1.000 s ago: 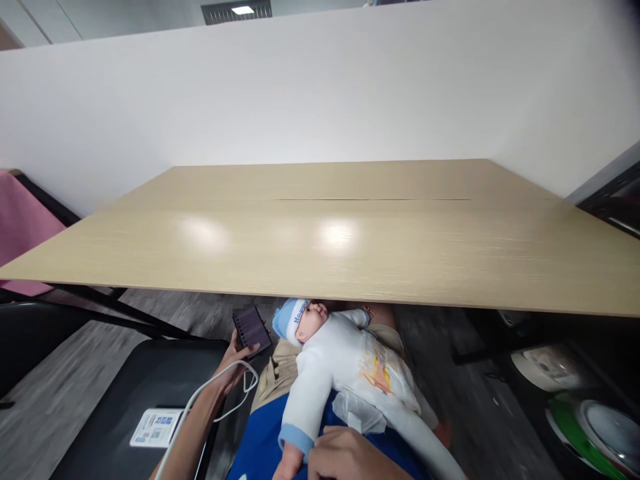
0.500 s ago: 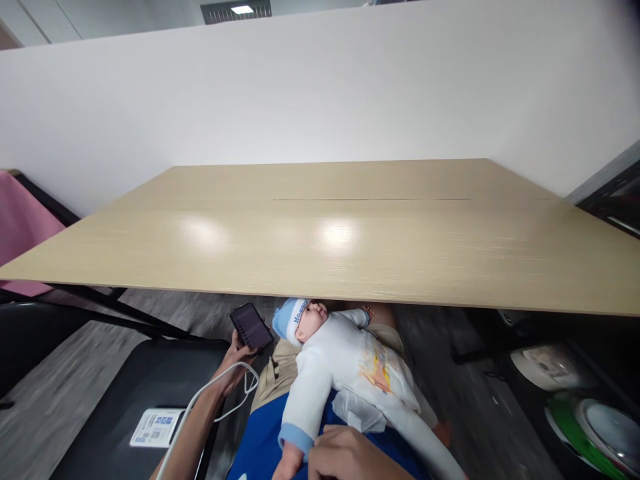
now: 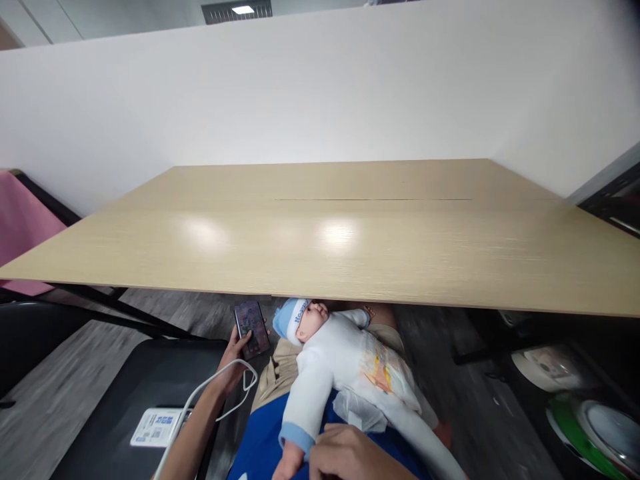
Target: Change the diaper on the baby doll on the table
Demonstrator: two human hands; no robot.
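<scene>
In my left hand (image 3: 233,357) is a smartphone (image 3: 254,323), held left of my lap with the thumb over its lit screen. A white cable (image 3: 200,388) loops along that forearm. Across my lap lies a baby doll (image 3: 333,357) on its back, in white clothes with blue cuffs, a blue-and-white cap (image 3: 291,320) and a printed diaper (image 3: 383,375). My right hand (image 3: 345,455) is curled beside the doll's cuffed arm at the bottom; whatever its fingers hold, if anything, is hidden. A crumpled translucent plastic piece (image 3: 361,412) rests just above this hand.
A wooden table (image 3: 320,260) spans the view, its front edge above the doll. To the left, a black chair (image 3: 125,380) carries a white printed card (image 3: 157,427). Pink cloth (image 3: 25,220) hangs at far left. Round green-and-white items (image 3: 595,433) sit low on the right.
The phone has turned more upright and its screen is brighter, with the left thumb now over it. My right hand and the doll have hardly moved.
</scene>
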